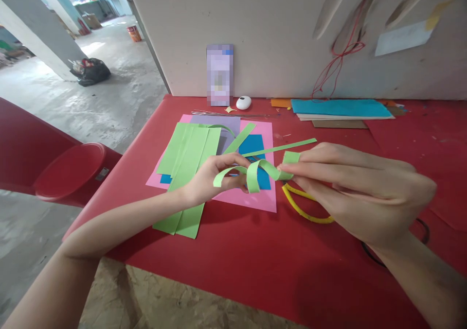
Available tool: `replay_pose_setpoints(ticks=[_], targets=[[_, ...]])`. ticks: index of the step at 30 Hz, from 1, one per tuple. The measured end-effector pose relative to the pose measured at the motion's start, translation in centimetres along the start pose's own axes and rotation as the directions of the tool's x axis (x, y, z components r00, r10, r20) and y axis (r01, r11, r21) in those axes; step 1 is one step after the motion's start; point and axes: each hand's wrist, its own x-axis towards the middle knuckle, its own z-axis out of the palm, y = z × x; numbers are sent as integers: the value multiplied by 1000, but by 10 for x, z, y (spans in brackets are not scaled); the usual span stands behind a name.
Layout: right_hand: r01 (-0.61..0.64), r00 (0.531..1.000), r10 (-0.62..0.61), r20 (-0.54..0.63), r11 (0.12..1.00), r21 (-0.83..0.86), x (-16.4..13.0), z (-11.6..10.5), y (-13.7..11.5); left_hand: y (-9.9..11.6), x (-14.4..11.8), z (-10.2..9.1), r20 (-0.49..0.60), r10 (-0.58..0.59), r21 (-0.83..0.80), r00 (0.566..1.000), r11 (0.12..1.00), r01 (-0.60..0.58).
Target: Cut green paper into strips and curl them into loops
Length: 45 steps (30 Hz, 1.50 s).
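Right hand (359, 193) nearest, fingertips pinched on one end of green strip (255, 171); left hand (215, 178) curled round the other end. Held just above pink sheet (260, 200), mid-desk (237, 256). Step, by the look: curling the strip into loops. Next calls for steady pinch, gentle bending without creasing.

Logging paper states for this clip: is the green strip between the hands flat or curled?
Curled. The green strip arcs into loops between the left hand and right hand, lifted above the pink sheet.
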Motion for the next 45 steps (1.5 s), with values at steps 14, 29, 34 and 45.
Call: replay_pose_setpoints(ticks=[14, 29, 34, 45], targets=[[-648, 758, 603, 248, 740, 180, 8, 1, 0, 1, -1, 2, -113, 316, 162, 942, 941, -296], [-831, 553, 654, 517, 482, 278, 12, -1, 3, 0, -5, -2, -73, 395, 216, 916, 903, -372], [-833, 551, 673, 493, 476, 282, 12, -1, 2, -1, -5, -1, 1, 219, -99, 976, 971, -218], [-838, 543, 675, 499, 468, 280, 10, -3, 7, -3, -3, -2, 111, 166, -109, 980, 982, -154]])
